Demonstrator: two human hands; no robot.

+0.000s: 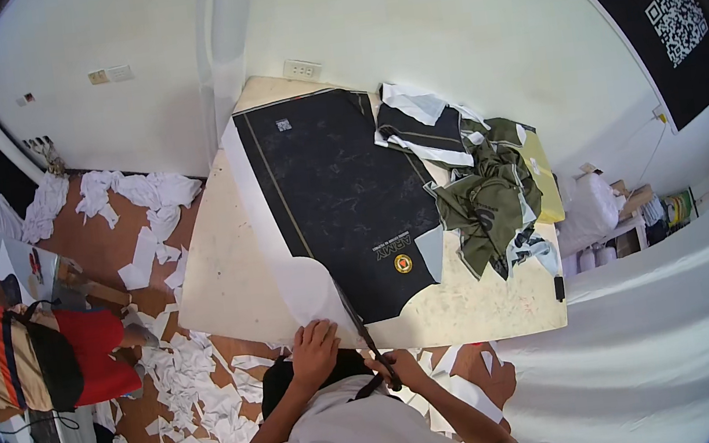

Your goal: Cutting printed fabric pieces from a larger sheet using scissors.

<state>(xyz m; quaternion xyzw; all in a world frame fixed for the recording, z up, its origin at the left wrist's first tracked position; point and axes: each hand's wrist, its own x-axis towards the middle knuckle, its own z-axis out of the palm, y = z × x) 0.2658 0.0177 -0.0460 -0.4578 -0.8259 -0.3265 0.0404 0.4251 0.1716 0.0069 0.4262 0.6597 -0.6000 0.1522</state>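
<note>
A dark printed fabric panel (341,188) with a white margin (314,287) lies on the cream table (219,273). At the near edge, my left hand (315,350) is closed on the white margin, which curls up and folds over beside it. My right hand (395,369) grips dark-handled scissors (366,337). Their blades point away from me, along the line between the white margin and the dark print. Part of the blades is hidden by the fabric.
Olive and black cut pieces (490,205) are heaped at the table's right, against a yellow box (542,176). White scraps (187,375) litter the brown floor at left. Another person (34,349) works at a side table there. A white curtain (633,329) hangs at right.
</note>
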